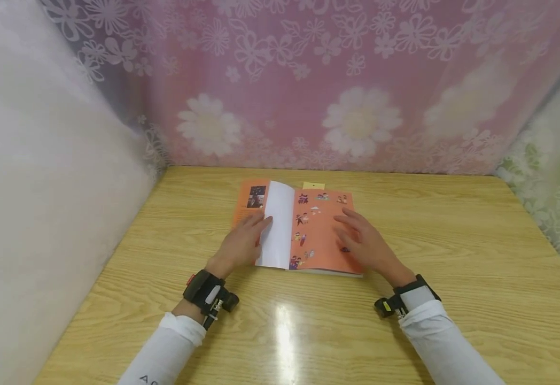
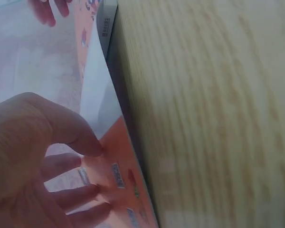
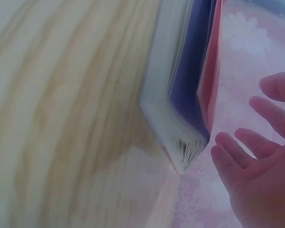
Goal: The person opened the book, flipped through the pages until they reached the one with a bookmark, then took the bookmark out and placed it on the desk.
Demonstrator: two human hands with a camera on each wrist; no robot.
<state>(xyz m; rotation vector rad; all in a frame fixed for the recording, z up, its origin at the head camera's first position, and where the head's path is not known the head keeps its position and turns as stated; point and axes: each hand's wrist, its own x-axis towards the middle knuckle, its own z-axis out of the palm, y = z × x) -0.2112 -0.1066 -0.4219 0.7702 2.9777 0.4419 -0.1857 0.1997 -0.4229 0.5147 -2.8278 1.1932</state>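
Observation:
A book lies on the table, its orange right side printed with small cartoon figures. To the left of that, a white page curves up, and an orange flap with dark photos sticks out beyond it. My left hand rests on the flap and the white page's edge, fingers spread. In the left wrist view, its thumb and fingertips touch the orange flap. Over the right edge of the book hovers my right hand, fingers loosely extended. The right wrist view shows it apart from the book's page edges, holding nothing.
A small yellow piece shows behind the book's far edge. The wood-grain table stretches out on both sides. A pink flowered curtain hangs along the back, with a pale cloth at the left.

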